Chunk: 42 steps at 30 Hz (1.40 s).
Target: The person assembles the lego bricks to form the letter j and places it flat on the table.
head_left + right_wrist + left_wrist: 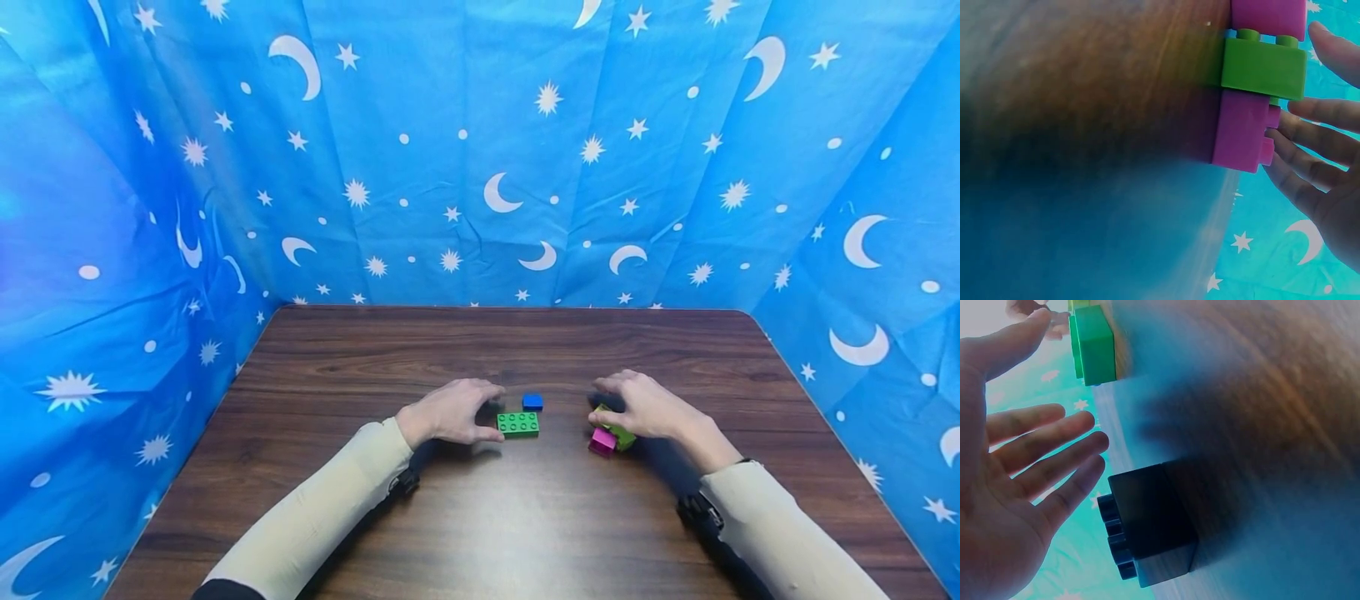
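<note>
Holds the left hand (450, 410) loosely spread over the wood-grain table (510, 517), gripping nothing, beside a studded green brick (517, 425); has a blue brick (532, 402) just behind that and, in the left wrist view, a dark brick (1154, 515) near the fingertips; holds the right hand (641, 402) close to a lime-green brick (625, 440), with parted fingers likewise gripping nothing; has a pink brick (602, 442) against one side of it and, in the right wrist view, a magenta brick (1241, 130) against the other; cannot tell of any touch between fingers and studs there.
</note>
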Motion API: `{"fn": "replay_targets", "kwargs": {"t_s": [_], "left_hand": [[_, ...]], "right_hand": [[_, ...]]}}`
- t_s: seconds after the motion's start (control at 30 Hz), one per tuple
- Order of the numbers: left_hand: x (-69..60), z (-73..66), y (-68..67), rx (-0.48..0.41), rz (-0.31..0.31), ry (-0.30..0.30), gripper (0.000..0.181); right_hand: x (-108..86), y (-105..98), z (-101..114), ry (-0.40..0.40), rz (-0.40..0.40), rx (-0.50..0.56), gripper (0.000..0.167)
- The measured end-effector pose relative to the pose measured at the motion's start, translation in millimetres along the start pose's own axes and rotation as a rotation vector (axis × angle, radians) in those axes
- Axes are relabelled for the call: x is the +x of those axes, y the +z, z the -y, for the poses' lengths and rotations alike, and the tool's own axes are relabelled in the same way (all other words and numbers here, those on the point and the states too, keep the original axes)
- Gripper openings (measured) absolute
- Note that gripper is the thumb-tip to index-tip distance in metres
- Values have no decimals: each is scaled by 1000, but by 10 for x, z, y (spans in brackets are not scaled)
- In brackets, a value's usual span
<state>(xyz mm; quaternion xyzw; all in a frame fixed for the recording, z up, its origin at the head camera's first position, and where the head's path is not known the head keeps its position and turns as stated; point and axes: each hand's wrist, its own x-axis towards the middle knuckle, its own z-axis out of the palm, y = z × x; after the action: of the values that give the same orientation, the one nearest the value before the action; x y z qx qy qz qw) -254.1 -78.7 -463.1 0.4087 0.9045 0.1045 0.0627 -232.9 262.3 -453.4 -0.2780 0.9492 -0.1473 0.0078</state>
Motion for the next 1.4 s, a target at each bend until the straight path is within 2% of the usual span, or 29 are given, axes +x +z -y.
{"fn": "replay_targets", "kwargs": {"t_s": [0.23, 0.5, 0.83, 1.07, 1.4], "left_hand": [[-13, -32, -1, -16, -7, 10, 68], [-28, -56, 47, -22, 11, 5, 67], [-1, -76, 92, -14, 7, 17, 61], [20, -88, 84, -18, 14, 18, 56], [47, -103, 92, -16, 39, 16, 53]], "right_hand": [[-45, 3, 7, 11, -8, 18, 61], [-74, 43, -5, 23, 27, 36, 59], [-71, 51, -41, -14, 50, 57, 49], [-41, 29, -40, 1, 66, 101, 40], [4, 27, 6, 41, 105, 97, 31]]}}
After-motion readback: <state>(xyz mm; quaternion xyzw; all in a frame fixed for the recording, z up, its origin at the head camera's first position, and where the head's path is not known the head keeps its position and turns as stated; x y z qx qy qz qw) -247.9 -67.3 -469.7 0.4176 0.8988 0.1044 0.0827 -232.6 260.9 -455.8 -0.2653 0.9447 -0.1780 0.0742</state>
